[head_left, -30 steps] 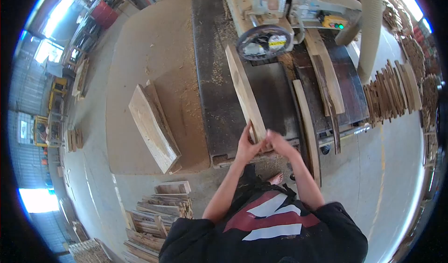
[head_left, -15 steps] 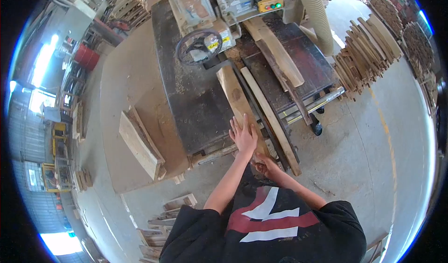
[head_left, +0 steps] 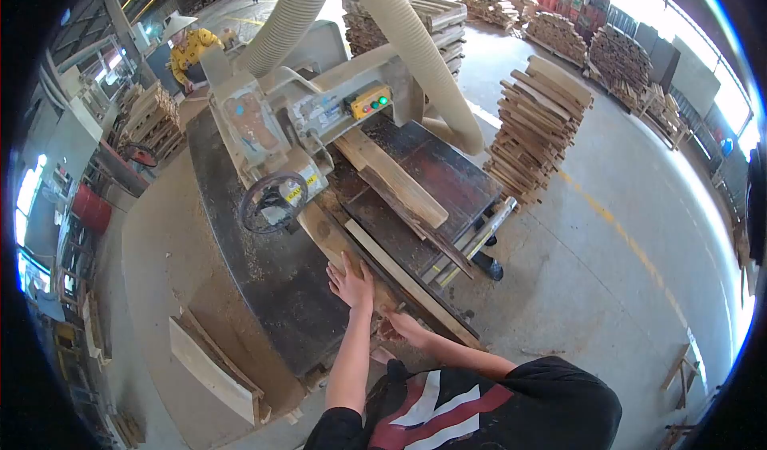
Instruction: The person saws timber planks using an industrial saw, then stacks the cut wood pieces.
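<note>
A wooden board (head_left: 321,232) lies on the dark machine table (head_left: 276,306), its far end close against the saw machine (head_left: 272,142) beside the handwheel (head_left: 273,201). My left hand (head_left: 351,284) rests flat on top of the board with fingers spread. At the near end, my right hand (head_left: 406,329) has its fingers curled around the board; part of the grip is hidden. A long pale wooden strip (head_left: 399,274) runs alongside the board on the right.
More boards (head_left: 399,186) lie on the table's right part. A yellow button box (head_left: 371,102) and thick hoses (head_left: 423,50) are on the machine. Offcuts (head_left: 212,370) lie at left, and stacked wood (head_left: 531,126) stands right. A person in yellow (head_left: 190,50) is behind the machine.
The board has slid forward, its far end now at the machine, with both hands moving along with it. My view has tilted up, bringing the person in yellow into sight.
</note>
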Available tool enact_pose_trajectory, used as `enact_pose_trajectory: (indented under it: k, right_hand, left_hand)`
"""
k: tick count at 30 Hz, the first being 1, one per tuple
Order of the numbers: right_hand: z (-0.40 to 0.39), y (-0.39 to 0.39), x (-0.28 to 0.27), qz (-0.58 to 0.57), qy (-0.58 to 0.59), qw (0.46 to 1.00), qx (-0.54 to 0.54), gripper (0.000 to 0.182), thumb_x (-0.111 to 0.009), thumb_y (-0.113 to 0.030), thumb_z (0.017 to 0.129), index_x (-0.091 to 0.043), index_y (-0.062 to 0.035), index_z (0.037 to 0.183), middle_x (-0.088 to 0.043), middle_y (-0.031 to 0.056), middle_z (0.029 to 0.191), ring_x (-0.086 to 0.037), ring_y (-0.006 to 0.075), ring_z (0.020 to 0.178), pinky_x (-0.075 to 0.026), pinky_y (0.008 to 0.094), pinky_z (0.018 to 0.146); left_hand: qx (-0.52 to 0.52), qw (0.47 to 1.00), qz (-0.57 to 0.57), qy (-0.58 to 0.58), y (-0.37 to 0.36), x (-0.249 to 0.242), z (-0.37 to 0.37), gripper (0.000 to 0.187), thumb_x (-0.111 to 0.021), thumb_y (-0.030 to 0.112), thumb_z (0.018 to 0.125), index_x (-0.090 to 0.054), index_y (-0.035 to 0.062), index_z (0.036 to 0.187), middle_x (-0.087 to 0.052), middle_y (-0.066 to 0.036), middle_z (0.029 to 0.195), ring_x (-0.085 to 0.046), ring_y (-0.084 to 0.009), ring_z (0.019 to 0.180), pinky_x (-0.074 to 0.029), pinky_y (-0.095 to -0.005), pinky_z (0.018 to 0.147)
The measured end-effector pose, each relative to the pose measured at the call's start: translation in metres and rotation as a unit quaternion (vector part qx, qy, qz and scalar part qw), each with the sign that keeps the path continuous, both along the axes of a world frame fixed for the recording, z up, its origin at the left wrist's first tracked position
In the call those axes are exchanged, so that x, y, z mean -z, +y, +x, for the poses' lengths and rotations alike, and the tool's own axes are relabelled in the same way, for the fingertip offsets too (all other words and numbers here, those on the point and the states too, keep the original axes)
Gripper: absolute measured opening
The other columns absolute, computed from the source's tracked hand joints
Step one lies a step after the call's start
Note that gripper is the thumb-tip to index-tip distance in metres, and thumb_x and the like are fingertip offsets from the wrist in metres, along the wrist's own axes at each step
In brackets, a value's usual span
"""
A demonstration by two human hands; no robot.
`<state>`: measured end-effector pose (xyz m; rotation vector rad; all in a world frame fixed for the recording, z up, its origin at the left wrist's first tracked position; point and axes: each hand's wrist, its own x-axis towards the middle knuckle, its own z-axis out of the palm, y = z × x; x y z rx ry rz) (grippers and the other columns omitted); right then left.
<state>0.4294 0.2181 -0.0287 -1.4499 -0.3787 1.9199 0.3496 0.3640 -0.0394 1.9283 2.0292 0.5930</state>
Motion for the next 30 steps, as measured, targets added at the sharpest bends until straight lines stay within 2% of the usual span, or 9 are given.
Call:
enact_pose_trajectory:
  k: [8,13,15,19,21,22,23,25,30]
  right_hand:
    - [-0.023,0.074,0.010,0.008,0.002,0.999,0.044,0.061,-0.049,-0.062,0.099,-0.063,-0.0038,0.088,-0.066,0.0048,0.068,-0.067,0.0184,0.061,-0.043,0.0301,0.047]
    - [-0.033,0.108,-0.005,-0.019,-0.068,0.995,0.077,0.061,-0.050,-0.056,0.101,-0.062,0.0002,0.079,-0.061,0.0072,0.064,-0.063,0.0196,0.055,-0.040,0.0327,0.044]
    - [-0.038,0.121,-0.015,-0.020,-0.091,0.992,0.082,0.058,-0.051,-0.052,0.102,-0.063,0.0008,0.082,-0.059,0.0063,0.062,-0.064,0.0197,0.055,-0.040,0.0322,0.044]
    - [-0.045,0.116,-0.009,-0.045,-0.106,0.987,0.113,0.055,-0.052,-0.049,0.102,-0.064,0.0007,0.083,-0.056,0.0052,0.060,-0.063,0.0202,0.056,-0.040,0.0327,0.044]
    - [-0.043,0.105,0.000,-0.003,-0.087,0.991,0.106,0.057,-0.053,-0.054,0.101,-0.062,-0.0008,0.083,-0.057,0.0046,0.061,-0.063,0.0202,0.056,-0.040,0.0314,0.045]
    - [-0.044,0.101,0.004,0.009,-0.083,0.990,0.112,0.057,-0.053,-0.055,0.100,-0.062,-0.0010,0.083,-0.057,0.0043,0.061,-0.063,0.0202,0.055,-0.040,0.0310,0.046]
    - [-0.044,0.098,0.004,0.022,-0.079,0.989,0.122,0.058,-0.053,-0.056,0.100,-0.062,-0.0011,0.084,-0.057,0.0040,0.062,-0.063,0.0202,0.055,-0.041,0.0307,0.046]
    - [-0.046,0.101,0.004,0.011,-0.092,0.989,0.118,0.058,-0.054,-0.057,0.099,-0.062,-0.0015,0.084,-0.058,0.0040,0.062,-0.064,0.0199,0.055,-0.042,0.0305,0.046]
    - [-0.045,0.098,0.003,0.010,-0.105,0.989,0.104,0.058,-0.053,-0.059,0.098,-0.064,-0.0025,0.086,-0.065,0.0061,0.068,-0.067,0.0179,0.058,-0.044,0.0300,0.049]
  left_hand:
    - [-0.007,1.000,0.009,-0.005,0.073,0.002,-0.016,0.066,-0.048,0.054,0.099,-0.036,0.0244,0.156,-0.025,-0.027,0.160,-0.021,-0.0397,0.151,-0.021,-0.0563,0.118]
    - [-0.012,0.999,0.049,-0.008,0.097,0.014,-0.024,0.064,-0.049,0.052,0.099,-0.039,0.0230,0.155,-0.029,-0.027,0.159,-0.024,-0.0406,0.149,-0.023,-0.0572,0.116]
    - [-0.019,0.997,0.073,-0.010,0.121,0.010,-0.018,0.063,-0.049,0.051,0.099,-0.041,0.0221,0.154,-0.030,-0.028,0.158,-0.025,-0.0408,0.149,-0.024,-0.0574,0.116]
    - [-0.036,0.998,0.058,0.015,0.110,0.014,-0.021,0.060,-0.050,0.049,0.099,-0.045,0.0188,0.151,-0.035,-0.028,0.155,-0.030,-0.0415,0.147,-0.027,-0.0569,0.114]
    - [-0.018,0.995,0.093,-0.019,0.105,0.014,-0.027,0.059,-0.051,0.049,0.099,-0.046,0.0199,0.150,-0.034,-0.028,0.155,-0.029,-0.0413,0.147,-0.027,-0.0553,0.115]
    - [-0.011,0.996,0.083,-0.025,0.102,0.010,-0.029,0.065,-0.053,0.049,0.098,-0.042,0.0144,0.152,-0.035,-0.026,0.156,-0.029,-0.0397,0.147,-0.026,-0.0531,0.116]
    - [-0.010,0.996,0.085,-0.025,0.099,0.014,-0.033,0.065,-0.053,0.049,0.098,-0.042,0.0144,0.152,-0.035,-0.026,0.156,-0.029,-0.0397,0.147,-0.026,-0.0531,0.116]
    - [-0.008,0.990,0.103,-0.098,0.096,0.019,-0.036,0.079,-0.057,0.053,0.094,-0.034,0.0069,0.154,-0.035,-0.024,0.157,-0.029,-0.0380,0.148,-0.025,-0.0514,0.118]
    - [0.006,0.995,0.066,-0.072,0.077,0.005,-0.049,0.096,-0.063,0.058,0.088,-0.027,-0.0014,0.155,-0.034,-0.021,0.158,-0.026,-0.0346,0.150,-0.022,-0.0492,0.120]
